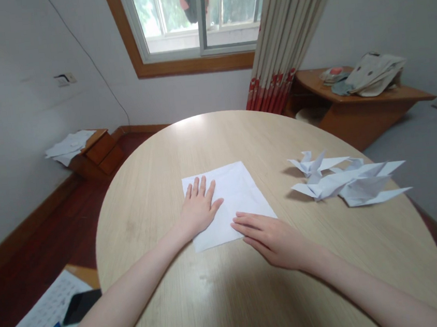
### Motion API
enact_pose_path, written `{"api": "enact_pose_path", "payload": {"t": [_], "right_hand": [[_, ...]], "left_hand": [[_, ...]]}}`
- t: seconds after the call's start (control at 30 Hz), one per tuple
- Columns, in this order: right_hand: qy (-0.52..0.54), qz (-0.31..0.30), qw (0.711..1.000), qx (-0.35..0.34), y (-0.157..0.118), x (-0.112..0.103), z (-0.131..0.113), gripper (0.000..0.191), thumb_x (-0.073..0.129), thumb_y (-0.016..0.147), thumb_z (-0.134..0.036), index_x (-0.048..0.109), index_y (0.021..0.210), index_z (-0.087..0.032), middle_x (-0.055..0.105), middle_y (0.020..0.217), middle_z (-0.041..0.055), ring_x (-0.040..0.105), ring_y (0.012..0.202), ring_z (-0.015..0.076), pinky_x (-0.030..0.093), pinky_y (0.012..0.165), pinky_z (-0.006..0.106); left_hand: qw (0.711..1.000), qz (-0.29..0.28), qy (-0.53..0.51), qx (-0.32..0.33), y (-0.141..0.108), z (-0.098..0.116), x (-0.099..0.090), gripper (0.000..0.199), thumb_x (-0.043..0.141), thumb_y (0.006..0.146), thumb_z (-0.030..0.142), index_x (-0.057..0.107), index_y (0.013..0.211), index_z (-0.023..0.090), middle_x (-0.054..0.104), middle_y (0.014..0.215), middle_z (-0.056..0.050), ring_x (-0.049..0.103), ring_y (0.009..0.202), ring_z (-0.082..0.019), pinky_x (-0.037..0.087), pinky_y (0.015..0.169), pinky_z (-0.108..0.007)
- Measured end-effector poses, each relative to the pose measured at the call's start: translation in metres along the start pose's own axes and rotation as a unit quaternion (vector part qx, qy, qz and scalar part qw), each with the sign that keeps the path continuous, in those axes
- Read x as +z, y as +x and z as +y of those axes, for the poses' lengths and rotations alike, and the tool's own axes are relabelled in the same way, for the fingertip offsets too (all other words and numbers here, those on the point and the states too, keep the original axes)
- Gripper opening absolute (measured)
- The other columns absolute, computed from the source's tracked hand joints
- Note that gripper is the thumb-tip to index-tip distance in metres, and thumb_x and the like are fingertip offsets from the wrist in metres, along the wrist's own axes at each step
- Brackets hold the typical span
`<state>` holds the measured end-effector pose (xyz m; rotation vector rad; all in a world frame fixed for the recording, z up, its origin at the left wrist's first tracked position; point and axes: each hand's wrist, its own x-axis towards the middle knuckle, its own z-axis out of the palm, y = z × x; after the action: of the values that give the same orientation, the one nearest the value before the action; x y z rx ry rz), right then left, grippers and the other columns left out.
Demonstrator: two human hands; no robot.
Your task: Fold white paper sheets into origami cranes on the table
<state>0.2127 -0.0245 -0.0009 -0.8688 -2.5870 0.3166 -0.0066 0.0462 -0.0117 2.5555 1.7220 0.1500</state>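
A white sheet of paper (239,192) lies flat near the middle of the round wooden table. My left hand (199,207) rests flat on its left part, fingers spread and pointing away from me. On the sheet's lower right edge lies my right hand (275,238), its fingers stretched out to the left over the paper and the palm partly past the edge. Neither hand grips anything. Several folded white paper birds (345,181) stand close together on the right side of the table.
The round table (151,191) fills the middle. At the lower left, a dark phone (81,306) lies beside a printed sheet (35,318). Papers (70,145) top a small cabinet at the far left. A corner desk (383,95) holds a cloth bag (375,71).
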Motion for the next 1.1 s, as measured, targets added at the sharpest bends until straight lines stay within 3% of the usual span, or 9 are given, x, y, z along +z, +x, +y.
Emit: {"api": "enact_pose_path", "payload": {"t": [0.2, 0.37, 0.57, 0.63, 0.8, 0.97, 1.1], "right_hand": [[0.030, -0.067, 0.997, -0.001, -0.002, -0.009, -0.006, 0.051, 0.054, 0.090, -0.020, 0.046, 0.140, -0.016, 0.053, 0.140, 0.0143, 0.044, 0.133, 0.0245, 0.040, 0.109, 0.046], [0.031, -0.132, 0.989, 0.050, -0.007, -0.016, 0.007, 0.082, 0.072, 0.079, -0.039, 0.032, 0.148, -0.022, 0.028, 0.155, 0.0117, 0.018, 0.144, 0.0281, 0.021, 0.116, 0.055], [0.039, -0.149, 0.986, 0.066, -0.010, -0.016, 0.014, 0.086, 0.072, 0.079, -0.042, 0.026, 0.150, -0.027, 0.021, 0.157, 0.0089, 0.013, 0.145, 0.0279, 0.020, 0.117, 0.053], [0.038, -0.152, 0.985, 0.068, -0.010, -0.016, 0.013, 0.086, 0.071, 0.079, -0.043, 0.025, 0.150, -0.027, 0.020, 0.157, 0.0088, 0.014, 0.145, 0.0282, 0.021, 0.116, 0.053], [0.031, -0.168, 0.981, 0.087, -0.008, -0.018, 0.010, 0.083, 0.070, 0.080, -0.046, 0.029, 0.149, -0.026, 0.023, 0.156, 0.0092, 0.016, 0.145, 0.0291, 0.022, 0.116, 0.054], [0.015, -0.164, 0.982, 0.097, -0.007, -0.019, 0.007, 0.086, 0.075, 0.075, -0.045, 0.034, 0.147, -0.022, 0.025, 0.155, 0.0108, 0.020, 0.143, 0.0313, 0.025, 0.115, 0.054], [0.013, -0.160, 0.981, 0.109, -0.009, -0.017, 0.007, 0.091, 0.073, 0.076, -0.049, 0.029, 0.149, -0.018, 0.027, 0.154, 0.0122, 0.022, 0.143, 0.0308, 0.026, 0.116, 0.051]], "left_hand": [[0.997, -0.019, 0.006, 0.080, 0.003, -0.014, -0.001, 0.059, 0.029, 0.100, 0.048, 0.026, 0.150, 0.016, 0.015, 0.158, -0.014, 0.008, 0.146, -0.029, 0.016, 0.117, -0.047], [0.994, -0.017, -0.004, 0.109, 0.003, -0.014, -0.005, 0.058, 0.031, 0.100, 0.048, 0.029, 0.148, 0.015, 0.019, 0.157, -0.015, 0.012, 0.146, -0.027, 0.018, 0.117, -0.046], [0.989, -0.012, -0.038, 0.146, -0.007, -0.001, -0.011, 0.045, 0.031, 0.102, 0.032, 0.041, 0.141, 0.011, 0.035, 0.151, -0.014, 0.028, 0.142, -0.020, 0.026, 0.116, -0.039], [0.987, -0.021, -0.048, 0.152, -0.014, 0.005, -0.013, 0.047, 0.033, 0.101, 0.034, 0.041, 0.140, 0.010, 0.036, 0.151, -0.014, 0.029, 0.142, -0.020, 0.028, 0.116, -0.038], [0.980, -0.077, -0.050, 0.178, -0.035, 0.013, -0.017, 0.070, 0.034, 0.097, 0.055, 0.027, 0.147, 0.007, 0.020, 0.155, -0.019, 0.013, 0.146, -0.024, 0.024, 0.117, -0.042], [0.973, -0.118, -0.050, 0.190, -0.048, 0.013, -0.016, 0.116, 0.044, 0.074, 0.082, 0.005, 0.151, 0.005, 0.003, 0.155, -0.023, -0.001, 0.145, -0.030, 0.016, 0.118, -0.049], [0.974, -0.115, -0.044, 0.190, -0.047, 0.013, -0.012, 0.108, 0.044, 0.079, 0.077, 0.003, 0.151, 0.007, 0.003, 0.156, -0.022, 0.000, 0.145, -0.030, 0.017, 0.118, -0.049]]}}
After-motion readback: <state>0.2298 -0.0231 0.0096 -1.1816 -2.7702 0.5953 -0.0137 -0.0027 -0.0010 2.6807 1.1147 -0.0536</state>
